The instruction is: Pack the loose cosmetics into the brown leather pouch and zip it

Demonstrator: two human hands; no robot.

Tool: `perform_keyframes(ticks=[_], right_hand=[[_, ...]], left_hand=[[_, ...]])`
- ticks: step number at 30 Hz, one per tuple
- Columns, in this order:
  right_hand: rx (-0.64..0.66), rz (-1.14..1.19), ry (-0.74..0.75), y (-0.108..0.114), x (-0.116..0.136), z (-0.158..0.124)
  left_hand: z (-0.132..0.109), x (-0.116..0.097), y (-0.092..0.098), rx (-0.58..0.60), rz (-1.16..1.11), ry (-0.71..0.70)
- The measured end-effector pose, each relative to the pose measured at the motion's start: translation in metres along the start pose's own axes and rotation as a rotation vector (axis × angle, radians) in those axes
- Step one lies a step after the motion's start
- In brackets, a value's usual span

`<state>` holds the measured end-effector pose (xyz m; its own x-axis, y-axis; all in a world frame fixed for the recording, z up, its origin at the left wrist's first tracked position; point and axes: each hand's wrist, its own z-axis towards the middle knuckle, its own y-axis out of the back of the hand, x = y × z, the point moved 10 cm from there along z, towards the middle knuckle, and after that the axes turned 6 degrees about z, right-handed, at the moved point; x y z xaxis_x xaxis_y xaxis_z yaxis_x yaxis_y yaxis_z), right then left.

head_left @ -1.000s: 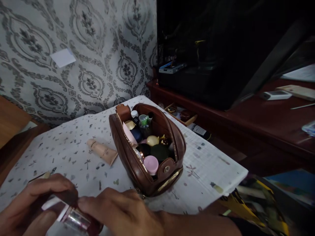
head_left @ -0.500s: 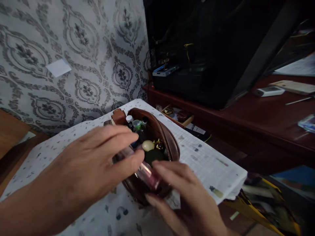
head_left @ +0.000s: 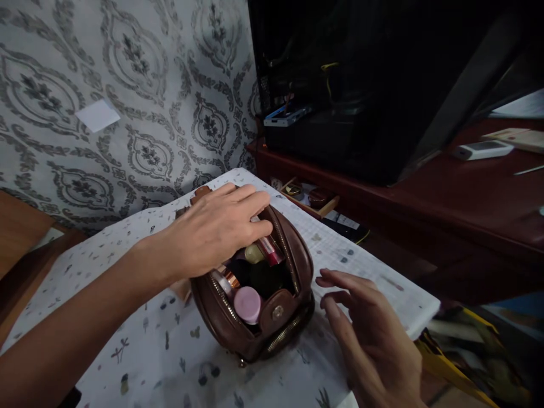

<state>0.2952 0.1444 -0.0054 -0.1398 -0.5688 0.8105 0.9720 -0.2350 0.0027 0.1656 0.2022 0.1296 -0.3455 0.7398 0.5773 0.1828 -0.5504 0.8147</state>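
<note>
A brown leather pouch stands unzipped on the patterned white tablecloth, packed with several small cosmetics, among them a pink-capped jar. My left hand lies over the pouch's far half, fingers curled round a slim clear tube with a dark red end that it pushes down among the contents. My right hand hovers just right of the pouch, fingers apart and holding nothing, not touching it.
A dark red wooden cabinet with a large black unit on it stands close at the right. A small open tray with tins sits below the cabinet edge. Patterned wallpaper behind. Colourful papers lie at lower right.
My left hand carried the tube from the table's near edge into the pouch. My right hand let go of it and drew back to the right of the pouch.
</note>
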Motion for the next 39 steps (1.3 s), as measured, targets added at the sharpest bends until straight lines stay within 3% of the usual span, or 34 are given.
perform_keyframes(ticks=[10,18,23,32,36,39], right_hand=[[0.06,0.001,-0.045,-0.005,-0.008,0.003],[0.1,-0.017,-0.066,-0.007,-0.011,0.004],[0.125,-0.036,-0.021,-0.009,-0.007,0.007],[0.12,-0.022,-0.03,-0.009,-0.01,0.006],[0.122,-0.024,-0.029,-0.009,-0.009,0.006],[0.127,-0.026,-0.034,-0.009,-0.009,0.007]], left_hand=[[0.0,0.007,-0.021,0.073,-0.077,0.04],[-0.021,0.031,-0.001,0.012,-0.254,0.219],[-0.015,0.016,-0.008,0.091,-0.372,0.175],[0.007,-0.006,-0.036,0.229,-0.301,0.094],[0.008,-0.003,-0.03,0.206,-0.316,0.102],[0.004,0.012,-0.024,0.213,-0.403,0.207]])
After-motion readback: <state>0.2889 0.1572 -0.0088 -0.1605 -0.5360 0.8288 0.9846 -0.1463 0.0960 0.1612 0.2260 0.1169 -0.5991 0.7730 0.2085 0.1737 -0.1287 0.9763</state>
